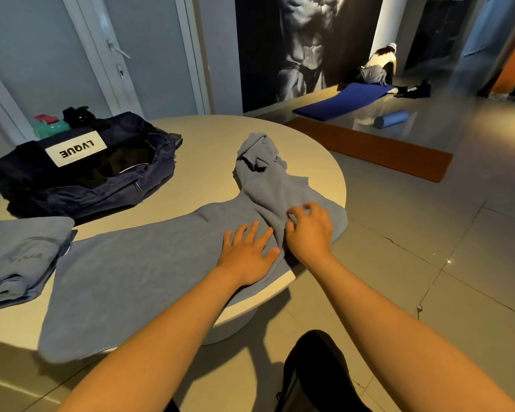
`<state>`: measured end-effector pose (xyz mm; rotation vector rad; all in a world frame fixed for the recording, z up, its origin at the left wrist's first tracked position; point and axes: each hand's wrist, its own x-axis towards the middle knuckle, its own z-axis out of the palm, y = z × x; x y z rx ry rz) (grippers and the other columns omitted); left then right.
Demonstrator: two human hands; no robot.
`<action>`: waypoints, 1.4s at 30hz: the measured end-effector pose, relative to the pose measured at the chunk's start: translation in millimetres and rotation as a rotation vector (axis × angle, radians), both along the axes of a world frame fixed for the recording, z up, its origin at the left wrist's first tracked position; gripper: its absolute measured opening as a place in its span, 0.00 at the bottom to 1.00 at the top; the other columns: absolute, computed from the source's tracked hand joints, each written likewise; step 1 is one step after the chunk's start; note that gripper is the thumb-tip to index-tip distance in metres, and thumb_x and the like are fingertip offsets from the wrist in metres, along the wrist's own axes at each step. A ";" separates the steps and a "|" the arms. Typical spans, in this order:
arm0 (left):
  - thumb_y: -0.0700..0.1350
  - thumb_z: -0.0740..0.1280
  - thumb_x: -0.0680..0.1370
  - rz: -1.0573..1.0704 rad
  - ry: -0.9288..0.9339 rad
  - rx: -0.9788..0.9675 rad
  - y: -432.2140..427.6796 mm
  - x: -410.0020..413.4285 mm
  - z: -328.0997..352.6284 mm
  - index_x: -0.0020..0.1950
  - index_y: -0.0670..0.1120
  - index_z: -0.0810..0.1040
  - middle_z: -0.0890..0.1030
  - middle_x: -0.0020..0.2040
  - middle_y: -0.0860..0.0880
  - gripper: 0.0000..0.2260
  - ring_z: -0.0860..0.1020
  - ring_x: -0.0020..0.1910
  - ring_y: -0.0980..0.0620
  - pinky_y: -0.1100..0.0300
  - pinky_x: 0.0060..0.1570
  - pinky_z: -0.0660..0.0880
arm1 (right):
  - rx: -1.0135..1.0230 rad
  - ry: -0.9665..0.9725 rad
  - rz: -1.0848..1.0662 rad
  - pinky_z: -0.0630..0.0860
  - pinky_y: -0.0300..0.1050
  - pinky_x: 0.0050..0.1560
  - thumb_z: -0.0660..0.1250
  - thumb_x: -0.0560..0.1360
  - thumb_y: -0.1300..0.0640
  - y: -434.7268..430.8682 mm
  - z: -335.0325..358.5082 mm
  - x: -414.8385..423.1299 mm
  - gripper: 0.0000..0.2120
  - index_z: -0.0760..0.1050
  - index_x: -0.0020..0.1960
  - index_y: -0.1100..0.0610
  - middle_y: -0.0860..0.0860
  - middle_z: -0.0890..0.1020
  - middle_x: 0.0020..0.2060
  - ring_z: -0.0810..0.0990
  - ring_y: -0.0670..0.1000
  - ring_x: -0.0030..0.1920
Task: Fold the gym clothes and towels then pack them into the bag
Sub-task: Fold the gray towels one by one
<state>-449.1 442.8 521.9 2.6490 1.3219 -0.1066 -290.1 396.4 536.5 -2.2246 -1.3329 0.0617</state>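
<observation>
1. bag [81,173]: navy duffel w/ white "lvque" label, sits on round table [208,150], top unzipped and gaping, dark inside.
2. grey-blue cloth [131,278]: spread over the table to the rt of the bag and nearer the camera. near end droops off the table edge. far end is bunched into a rumpled heap, level w/ the bag's rt end but well apart from it.
3. left hand [247,254]: flat on the cloth, palm down, fingers straight and spread, pressing the fabric. well rt of the bag.
4. right hand [308,230]: just beside the left hand, on the side away from the bag. fingers curled into a raised ridge of the cloth, pinching it.
5. folded cloth [21,257]: same grey-blue, neat stack w/ faint print on top, just in front of the bag, touching the spread cloth's edge.
6. green bottle [49,126] and a black item [79,114]: right behind the bag. can't tell what the black item is.
7. floor far rt of the bag: brown mat [369,147], blue mat [339,102], blue foam roller [390,118].
8. bkgd: door [116,49] behind the bag, a person [379,66] crouched by the blue mat.
</observation>
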 end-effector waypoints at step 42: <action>0.45 0.62 0.83 0.461 -0.803 -0.086 -15.9 -130.7 16.4 0.61 0.46 0.78 0.81 0.55 0.45 0.09 0.78 0.53 0.42 0.46 0.52 0.77 | 0.035 -0.107 0.555 0.66 0.57 0.69 0.60 0.82 0.52 -11.6 -5.5 -127.2 0.26 0.62 0.79 0.54 0.59 0.68 0.72 0.68 0.63 0.69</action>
